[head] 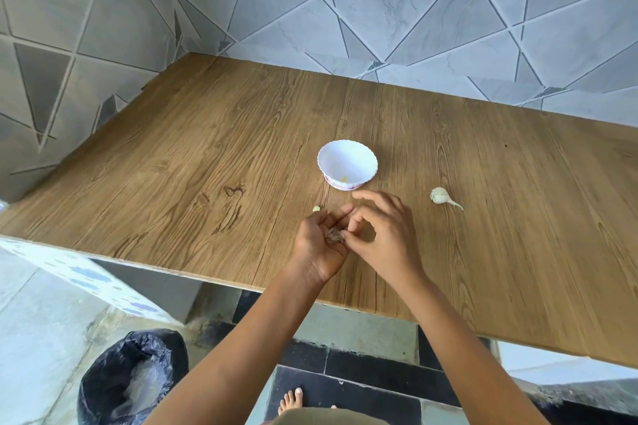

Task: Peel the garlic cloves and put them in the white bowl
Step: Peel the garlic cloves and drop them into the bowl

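Table: wood grain, matt, smooth.
White bowl: plastic-looking, smooth, slight gloss.
Garlic bulb: papery skin, dull.
Garlic clove: dry, papery husk.
Wall tiles: marbled, smooth, faint sheen.
Bin liner: plastic film, crinkled, glossy.

Your left hand lies palm up over the wooden table, cupping a papery garlic clove that your right hand pinches with thumb and forefinger. Just beyond stands the white bowl with a yellowish piece inside. A garlic bulb lies to its right, and a small peeled clove lies beside your left fingertips.
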